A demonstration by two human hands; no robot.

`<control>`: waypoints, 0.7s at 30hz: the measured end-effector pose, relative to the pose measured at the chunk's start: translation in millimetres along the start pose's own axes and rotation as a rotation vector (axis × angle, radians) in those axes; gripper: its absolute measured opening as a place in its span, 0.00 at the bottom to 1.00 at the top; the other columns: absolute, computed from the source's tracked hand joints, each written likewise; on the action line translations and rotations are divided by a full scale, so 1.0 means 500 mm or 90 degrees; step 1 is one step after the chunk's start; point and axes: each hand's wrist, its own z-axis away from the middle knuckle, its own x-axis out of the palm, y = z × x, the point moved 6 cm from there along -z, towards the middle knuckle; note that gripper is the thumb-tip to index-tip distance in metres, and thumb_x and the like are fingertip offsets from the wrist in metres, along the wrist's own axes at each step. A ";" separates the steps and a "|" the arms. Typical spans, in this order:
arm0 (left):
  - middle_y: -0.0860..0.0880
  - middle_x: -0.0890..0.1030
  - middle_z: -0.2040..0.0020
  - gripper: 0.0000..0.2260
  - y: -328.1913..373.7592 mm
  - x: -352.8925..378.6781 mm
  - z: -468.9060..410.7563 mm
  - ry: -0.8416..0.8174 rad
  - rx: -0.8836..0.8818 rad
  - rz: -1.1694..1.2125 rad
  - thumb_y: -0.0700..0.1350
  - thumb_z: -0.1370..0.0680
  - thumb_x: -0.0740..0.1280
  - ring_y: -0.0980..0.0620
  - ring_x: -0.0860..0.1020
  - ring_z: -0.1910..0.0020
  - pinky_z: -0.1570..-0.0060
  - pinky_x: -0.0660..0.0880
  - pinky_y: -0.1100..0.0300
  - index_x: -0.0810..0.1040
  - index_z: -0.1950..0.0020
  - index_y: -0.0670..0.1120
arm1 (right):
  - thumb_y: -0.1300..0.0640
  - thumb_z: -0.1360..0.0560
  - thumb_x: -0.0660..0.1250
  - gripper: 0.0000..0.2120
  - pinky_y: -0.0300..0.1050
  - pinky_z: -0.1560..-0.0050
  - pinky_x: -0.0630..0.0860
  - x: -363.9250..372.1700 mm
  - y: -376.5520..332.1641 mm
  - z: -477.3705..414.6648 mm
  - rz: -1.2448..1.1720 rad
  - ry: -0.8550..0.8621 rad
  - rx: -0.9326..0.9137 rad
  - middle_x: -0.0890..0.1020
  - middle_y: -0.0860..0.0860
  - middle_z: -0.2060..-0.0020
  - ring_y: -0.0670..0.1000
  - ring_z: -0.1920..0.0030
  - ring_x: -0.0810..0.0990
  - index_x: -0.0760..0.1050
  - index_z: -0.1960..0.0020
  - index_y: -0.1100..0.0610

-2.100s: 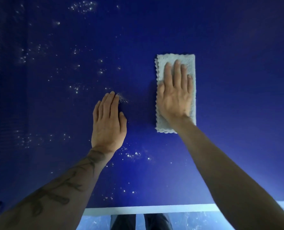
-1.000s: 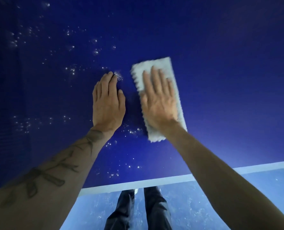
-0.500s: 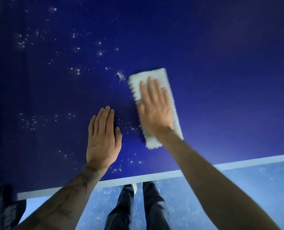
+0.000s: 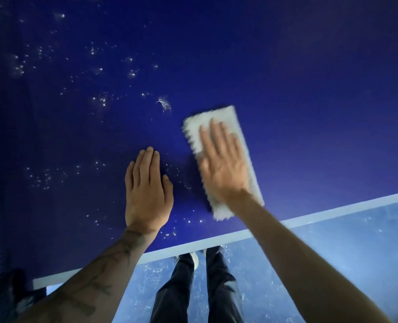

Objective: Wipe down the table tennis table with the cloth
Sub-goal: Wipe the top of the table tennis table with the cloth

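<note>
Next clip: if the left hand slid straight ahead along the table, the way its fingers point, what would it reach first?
Only bare table at first, then most likely the white splash mark, which lies ahead of the left hand, slightly toward its thumb side. Nothing stands in that line.

The right grip [image 4: 223,166] lies flat, fingers straight, on the white fluffy rectangular cloth [image 4: 217,116], which rests on the dark blue bench [image 4: 286,89]. The left grip [image 4: 146,190] rests flat on the bench beside it. Small white specks [image 4: 164,104] dot its left part.

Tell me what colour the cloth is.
The cloth is white, with a fluffy texture; the head view shows it.
</note>
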 end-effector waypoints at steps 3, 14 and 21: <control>0.41 0.64 0.18 0.25 0.002 -0.005 -0.001 -0.007 0.001 0.004 0.45 0.15 0.54 0.41 0.62 0.19 0.17 0.53 0.46 0.64 0.19 0.37 | 0.46 0.12 0.47 0.29 0.57 0.14 0.48 0.030 -0.027 0.119 0.009 -0.047 -0.115 0.50 0.53 0.13 0.54 0.13 0.47 0.49 0.12 0.51; 0.41 0.64 0.19 0.24 0.001 -0.007 0.002 -0.006 0.002 0.028 0.44 0.15 0.53 0.41 0.61 0.18 0.17 0.54 0.45 0.64 0.19 0.37 | 0.46 0.14 0.41 0.31 0.61 0.15 0.52 -0.024 0.102 0.044 -0.020 0.040 0.140 0.52 0.58 0.14 0.59 0.14 0.50 0.51 0.13 0.56; 0.41 0.65 0.19 0.23 0.000 -0.005 0.006 0.011 0.008 0.037 0.44 0.14 0.55 0.42 0.62 0.19 0.18 0.56 0.43 0.64 0.19 0.38 | 0.42 0.13 0.36 0.30 0.56 0.14 0.43 0.019 0.114 0.177 -0.004 -0.059 -0.012 0.43 0.52 0.13 0.53 0.14 0.41 0.42 0.12 0.49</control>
